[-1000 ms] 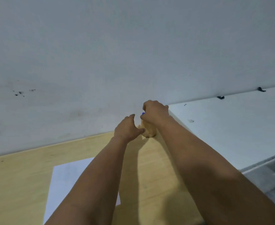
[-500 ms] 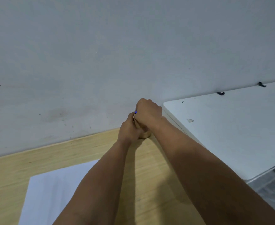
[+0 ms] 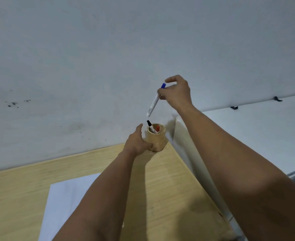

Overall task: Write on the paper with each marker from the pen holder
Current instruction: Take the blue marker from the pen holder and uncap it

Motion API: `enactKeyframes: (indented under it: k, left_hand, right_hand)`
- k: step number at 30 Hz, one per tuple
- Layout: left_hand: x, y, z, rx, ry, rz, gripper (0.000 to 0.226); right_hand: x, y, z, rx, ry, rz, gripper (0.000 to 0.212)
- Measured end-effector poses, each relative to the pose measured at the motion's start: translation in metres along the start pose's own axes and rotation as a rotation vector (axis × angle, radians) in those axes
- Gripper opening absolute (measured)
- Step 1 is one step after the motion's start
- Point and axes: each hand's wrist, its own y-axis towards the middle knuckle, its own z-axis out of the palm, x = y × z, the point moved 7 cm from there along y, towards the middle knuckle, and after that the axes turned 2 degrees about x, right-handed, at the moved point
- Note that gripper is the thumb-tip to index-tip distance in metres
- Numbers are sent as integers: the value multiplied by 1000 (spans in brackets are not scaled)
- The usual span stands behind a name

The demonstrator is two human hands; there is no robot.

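Observation:
A round wooden pen holder (image 3: 158, 140) stands at the far corner of the wooden table, against the wall. A black-capped marker (image 3: 150, 125) and a red-capped marker (image 3: 157, 129) stick out of it. My left hand (image 3: 136, 142) grips the holder's left side. My right hand (image 3: 176, 92) holds a white marker with a blue cap (image 3: 155, 100) in the air just above the holder, cap end up, lower end clear of the rim. A white sheet of paper (image 3: 65, 204) lies on the table to the near left, partly hidden by my left forearm.
The wooden table (image 3: 164, 188) ends at a grey wall (image 3: 108, 58) behind. A white table (image 3: 258, 131) adjoins on the right, slightly higher, with two small black clips (image 3: 234, 107) at its back edge.
My right hand has risen from the holder, pulling the blue-capped marker out and up. My left hand stays on the holder. The black and red markers are now exposed.

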Motion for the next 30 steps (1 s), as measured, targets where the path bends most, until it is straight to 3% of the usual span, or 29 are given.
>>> enactKeyframes:
  k: [3,8,12,16,21,25,30]
  left_hand:
    - [-7,-21,-37,-81,83,17,88]
    - [-13,-67,-105,-245,109,18,45]
    - [-13,-116,-150,-329,112,26,31]
    - [7,-164,-189,-416,6,8,56]
    - [38,-221,-225,-407,-59,-78,75]
    - [55,-247,-246,-383,-49,-55,70]
    - [85,-253,-272,-405,10,-113,51]
  right_hand:
    - [16,-19,-3,36,226,43,23]
    - [25,-64,26,186,320,53,4]
    - [27,-116,72,382,422,143,18]
    - [28,-175,121,580,335,129,23]
    - [38,-241,175,834,358,189,24]
    - [53,-267,208,946,356,174,30]
    - [56,-278,238,979,16,-49,22]
